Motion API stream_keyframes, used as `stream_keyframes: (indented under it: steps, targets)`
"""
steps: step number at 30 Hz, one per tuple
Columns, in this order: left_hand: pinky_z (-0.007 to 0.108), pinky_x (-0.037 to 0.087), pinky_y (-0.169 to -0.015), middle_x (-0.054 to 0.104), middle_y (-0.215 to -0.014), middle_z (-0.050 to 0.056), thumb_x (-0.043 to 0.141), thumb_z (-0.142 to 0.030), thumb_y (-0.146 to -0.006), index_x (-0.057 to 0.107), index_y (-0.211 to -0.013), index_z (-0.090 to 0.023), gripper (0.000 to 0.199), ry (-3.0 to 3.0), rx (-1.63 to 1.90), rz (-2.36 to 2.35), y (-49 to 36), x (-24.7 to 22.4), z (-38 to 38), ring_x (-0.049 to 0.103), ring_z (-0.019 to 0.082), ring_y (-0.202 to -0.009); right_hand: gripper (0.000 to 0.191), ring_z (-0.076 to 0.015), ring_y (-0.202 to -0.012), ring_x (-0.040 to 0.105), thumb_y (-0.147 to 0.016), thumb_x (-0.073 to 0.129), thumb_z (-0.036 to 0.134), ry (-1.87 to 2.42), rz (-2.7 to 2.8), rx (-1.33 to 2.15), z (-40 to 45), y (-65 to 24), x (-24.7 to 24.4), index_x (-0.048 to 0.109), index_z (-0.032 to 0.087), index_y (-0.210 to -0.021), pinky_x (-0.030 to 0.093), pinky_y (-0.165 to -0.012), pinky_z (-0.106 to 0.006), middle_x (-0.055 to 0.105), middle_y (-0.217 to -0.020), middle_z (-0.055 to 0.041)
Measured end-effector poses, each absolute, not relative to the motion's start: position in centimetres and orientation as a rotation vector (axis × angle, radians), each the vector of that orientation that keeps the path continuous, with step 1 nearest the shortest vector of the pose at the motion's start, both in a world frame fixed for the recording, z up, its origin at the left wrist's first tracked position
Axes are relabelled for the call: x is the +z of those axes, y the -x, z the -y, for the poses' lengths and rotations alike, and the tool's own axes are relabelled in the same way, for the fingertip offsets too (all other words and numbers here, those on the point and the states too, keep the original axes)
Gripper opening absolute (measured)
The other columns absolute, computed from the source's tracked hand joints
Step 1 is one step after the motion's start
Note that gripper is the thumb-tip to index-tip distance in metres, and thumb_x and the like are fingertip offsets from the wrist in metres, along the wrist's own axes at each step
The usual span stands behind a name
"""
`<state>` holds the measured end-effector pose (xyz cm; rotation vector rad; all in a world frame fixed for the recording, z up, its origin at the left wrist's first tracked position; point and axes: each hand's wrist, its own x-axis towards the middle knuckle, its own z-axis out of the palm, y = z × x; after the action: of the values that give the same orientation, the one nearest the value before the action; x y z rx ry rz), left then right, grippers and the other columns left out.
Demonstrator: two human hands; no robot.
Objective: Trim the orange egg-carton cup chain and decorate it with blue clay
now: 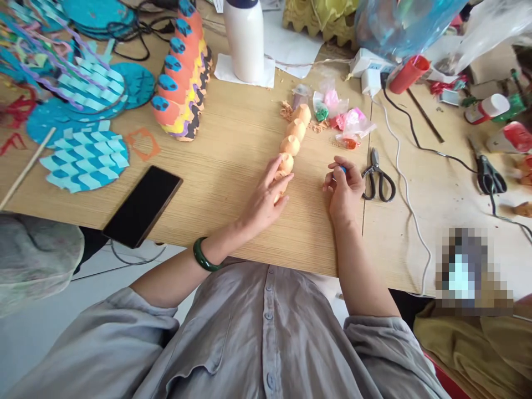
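Note:
A strip of egg-carton cups (291, 145), painted pale orange, runs away from me across the wooden table. My left hand (261, 202) lies over its near end, with the fingers spread across the cups and the thumb against the near side, steadying it. Part of that end is hidden under the fingers. To the right of the strip, my right hand (344, 185) is closed in a pinch just above the table. Between its thumb and fingers shows a small blue lump (341, 169), probably modelling clay, mostly covered by the fingertips.
Black-handled scissors (378, 177) lie right beside my right hand. Small bags of coloured clay (351, 122) sit beyond it. A painted egg-carton piece (183, 77), a white bottle (245, 41), a phone (143, 206) and blue woven paper shapes (87, 158) are farther left. A white cable (399, 149) crosses the right side.

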<state>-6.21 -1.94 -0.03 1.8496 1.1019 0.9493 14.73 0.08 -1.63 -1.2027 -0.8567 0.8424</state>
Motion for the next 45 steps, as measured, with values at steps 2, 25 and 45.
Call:
stream_keyframes:
  steps: [2, 25, 45]
  targets:
    - [0.051, 0.023, -0.13, 0.036, -0.169, 0.012, 0.077, -0.029, -0.086, 0.071, -0.123, -0.022, 0.039, -1.713, 1.042, -1.137, 6.4, 1.1, 2.5, 0.025, 0.032, -0.161, 0.017, -0.005, -0.047, 0.048, -0.09, 0.068, 0.039, 1.234, 0.861, 0.818, -0.1, -14.8, -1.4, 0.068, 0.026, -0.101, 0.044, -0.042, -0.021, 0.067, -0.089, 0.0032]
    - [0.023, 0.049, -0.071, 0.067, -0.099, 0.004, 0.087, -0.042, -0.073, 0.073, -0.107, -0.019, 0.043, -1.335, 0.984, -1.488, 9.9, 4.2, 3.8, 0.063, 0.016, -0.084, 0.039, -0.0257, -0.131, 0.065, -0.106, 0.045, 0.034, 0.878, 2.011, 0.822, 12.9, -14.9, 2.2, 0.066, 0.027, -0.138, 0.054, -0.11, -0.049, 0.073, -0.133, -0.0113]
    - [0.025, 0.021, -0.042, 0.056, -0.064, -0.005, 0.088, -0.046, -0.074, 0.073, -0.086, -0.02, 0.032, -1.235, 1.461, -1.274, 13.0, 9.3, 2.2, 0.031, 0.004, -0.045, 0.06, -0.0246, -0.161, 0.029, -0.106, 0.039, 0.047, 0.923, 2.432, 0.336, -4.4, -14.2, -0.1, 0.038, 0.023, -0.161, 0.027, -0.134, -0.053, 0.041, -0.168, -0.003]
